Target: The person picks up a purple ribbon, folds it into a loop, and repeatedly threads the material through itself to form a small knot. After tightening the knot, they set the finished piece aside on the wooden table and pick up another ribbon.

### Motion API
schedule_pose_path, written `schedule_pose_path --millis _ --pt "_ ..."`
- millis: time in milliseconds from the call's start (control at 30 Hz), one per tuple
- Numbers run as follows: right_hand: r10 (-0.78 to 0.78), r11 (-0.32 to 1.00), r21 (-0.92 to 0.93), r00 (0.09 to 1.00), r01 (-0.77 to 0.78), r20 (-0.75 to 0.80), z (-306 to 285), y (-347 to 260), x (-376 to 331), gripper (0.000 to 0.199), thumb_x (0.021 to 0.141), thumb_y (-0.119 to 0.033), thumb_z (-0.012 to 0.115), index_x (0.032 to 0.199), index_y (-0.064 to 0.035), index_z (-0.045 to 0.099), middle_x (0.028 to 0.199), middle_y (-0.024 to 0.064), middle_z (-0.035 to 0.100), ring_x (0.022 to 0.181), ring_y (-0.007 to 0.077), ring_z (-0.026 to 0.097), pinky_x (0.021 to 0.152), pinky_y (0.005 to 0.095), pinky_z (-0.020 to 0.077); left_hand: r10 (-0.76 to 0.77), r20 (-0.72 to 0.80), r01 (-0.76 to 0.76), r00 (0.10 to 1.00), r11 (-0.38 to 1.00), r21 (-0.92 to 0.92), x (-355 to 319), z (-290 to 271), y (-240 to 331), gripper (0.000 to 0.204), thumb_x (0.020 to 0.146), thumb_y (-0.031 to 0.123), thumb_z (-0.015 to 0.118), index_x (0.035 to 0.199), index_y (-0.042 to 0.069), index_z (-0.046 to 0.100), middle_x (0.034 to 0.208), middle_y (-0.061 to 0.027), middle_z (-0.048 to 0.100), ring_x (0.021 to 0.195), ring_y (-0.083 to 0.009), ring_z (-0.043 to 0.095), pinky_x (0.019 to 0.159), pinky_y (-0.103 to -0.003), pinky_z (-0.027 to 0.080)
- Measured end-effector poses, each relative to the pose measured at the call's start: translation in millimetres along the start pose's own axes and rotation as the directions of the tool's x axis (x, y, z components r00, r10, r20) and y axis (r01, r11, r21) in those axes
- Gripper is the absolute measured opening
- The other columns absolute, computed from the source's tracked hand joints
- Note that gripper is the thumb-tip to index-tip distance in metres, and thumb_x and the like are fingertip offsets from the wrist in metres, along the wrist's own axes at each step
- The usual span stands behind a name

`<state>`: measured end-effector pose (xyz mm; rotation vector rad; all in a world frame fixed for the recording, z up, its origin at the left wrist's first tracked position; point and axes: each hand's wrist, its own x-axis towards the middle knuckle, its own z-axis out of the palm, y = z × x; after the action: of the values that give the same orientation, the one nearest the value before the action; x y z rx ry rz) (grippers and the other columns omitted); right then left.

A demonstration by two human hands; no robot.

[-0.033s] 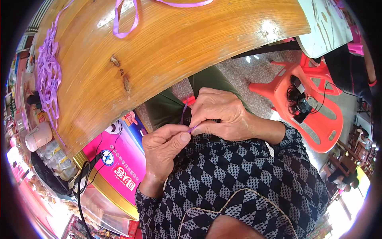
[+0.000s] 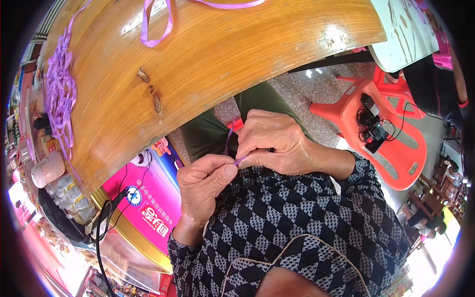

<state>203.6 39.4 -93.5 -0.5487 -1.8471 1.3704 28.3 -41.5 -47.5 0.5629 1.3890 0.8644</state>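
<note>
Close in front of my body, past the table's near edge, both hands meet over my lap. My left hand (image 2: 203, 180) pinches a thin purple ribbon (image 2: 240, 160) between thumb and forefinger. The same ribbon is pinched by my right hand (image 2: 277, 141), whose fingers are curled just beside the left fingertips. A length of the purple strip hangs down behind the right fingers toward my dark green trousers. Most of the ribbon between the fingertips is hidden.
A tangled heap of purple ribbon (image 2: 60, 94) lies along the left edge of the wooden table (image 2: 222, 54). Another ribbon loop (image 2: 157, 42) lies at its far side. At right, a red plastic stool (image 2: 405, 158) carries black cabled devices (image 2: 373, 126). A pink box (image 2: 143, 213) stands at left.
</note>
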Motion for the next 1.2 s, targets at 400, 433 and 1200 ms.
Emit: schedule_pose_path --millis 400,433,1200 --pt "-0.096 0.984 -0.149 0.995 0.096 0.006 1 -6 4 0.017 0.066 -0.007 0.073 0.079 -0.0032 0.063 0.072 0.0067 0.057 0.067 0.0236 0.054 0.058 0.0328 0.0429 -0.056 0.051 0.060 0.997 0.994 -0.095 6 3 2 0.013 0.080 0.007 0.067 0.088 -0.003 0.066 0.071 -0.0043 0.061 0.060 -0.0086 0.052 0.056 -0.019 0.042" --pt "-0.035 0.991 -0.133 0.999 0.035 0.005 1 -7 4 0.019 0.067 -0.007 0.073 0.082 -0.0029 0.063 0.073 0.0065 0.058 0.067 0.0227 0.055 0.058 0.0323 0.0435 -0.016 0.064 0.025 0.998 0.990 -0.135 7 2 -1 0.014 0.080 0.007 0.068 0.087 -0.004 0.066 0.071 -0.0045 0.062 0.058 -0.0084 0.051 0.054 -0.019 0.041" --pt "0.124 0.991 0.043 0.992 -0.123 -0.015 1 -5 0 0.013 0.071 -0.002 0.072 0.081 -0.0012 0.064 0.070 0.0075 0.061 0.060 0.0193 0.054 0.052 0.0300 0.0411 0.017 -0.058 -0.026 0.998 0.985 -0.170 4 6 -4 0.014 0.077 0.002 0.070 0.089 -0.002 0.068 0.079 -0.0031 0.064 0.066 -0.0060 0.053 0.060 -0.018 0.041"
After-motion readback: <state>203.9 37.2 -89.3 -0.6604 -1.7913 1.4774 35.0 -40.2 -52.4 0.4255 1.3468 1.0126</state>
